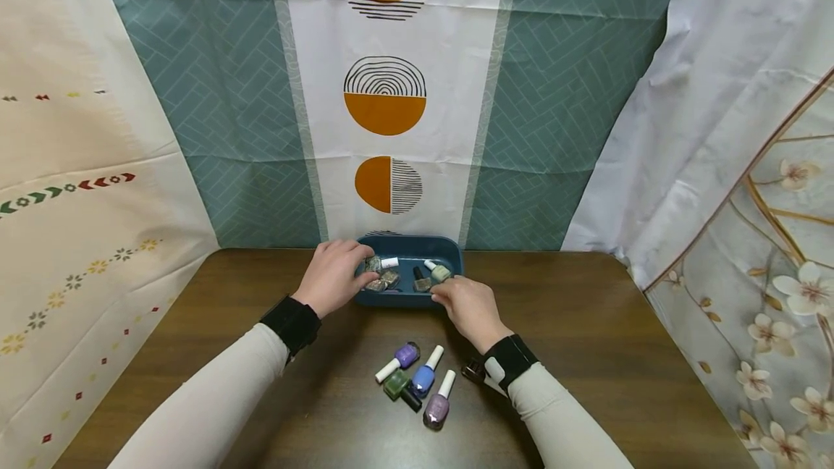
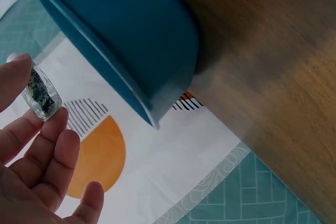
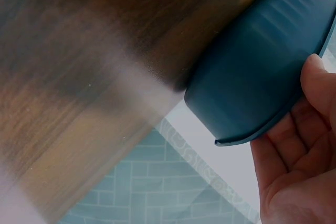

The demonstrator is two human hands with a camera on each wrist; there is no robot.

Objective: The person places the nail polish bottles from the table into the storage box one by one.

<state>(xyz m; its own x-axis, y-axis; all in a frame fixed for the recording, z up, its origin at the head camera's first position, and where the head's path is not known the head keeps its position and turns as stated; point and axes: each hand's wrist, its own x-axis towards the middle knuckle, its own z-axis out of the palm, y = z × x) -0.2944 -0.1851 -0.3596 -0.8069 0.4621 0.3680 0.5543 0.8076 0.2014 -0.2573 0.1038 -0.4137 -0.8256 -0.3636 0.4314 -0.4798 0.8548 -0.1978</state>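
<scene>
At the far edge of the table I see my left hand [image 1: 334,275] reaching into the blue tray [image 1: 449,247], its thumb and fingertips pinching a small glass bottle [image 2: 41,94] of speckled dark glitter polish; from the left wrist the bottle is clear-walled and flat-sided, its cap hidden behind the thumb; the remaining fingers [image 2: 52,166] lie loosely spread below it; my right hand [image 1: 470,308] rests at the tray's near right corner, fingers curled under the rim, though from the right wrist I see only a palm and a fingertip beside the smooth plastic lip, so I cannot say how firmly it grips; the tray is a rounded rectangle of matte teal plastic, and both wrist views show it blurred and cut off; inside it lie several more bottles, glittery ones on the left, a pale green bottle [image 1: 440,272] with a white cap on the right, their exact count hard to make out; nearer me on the dark wood-grain table [image 1: 586,324] sits a cluster of four bottles [image 1: 417,382], purple, blue, green and mauve, three with white caps, lying on their sides and touching; a small dark thing [image 1: 472,370] beside my right wrist strap is too dim to identify; patterned fabric hangs behind.
</scene>
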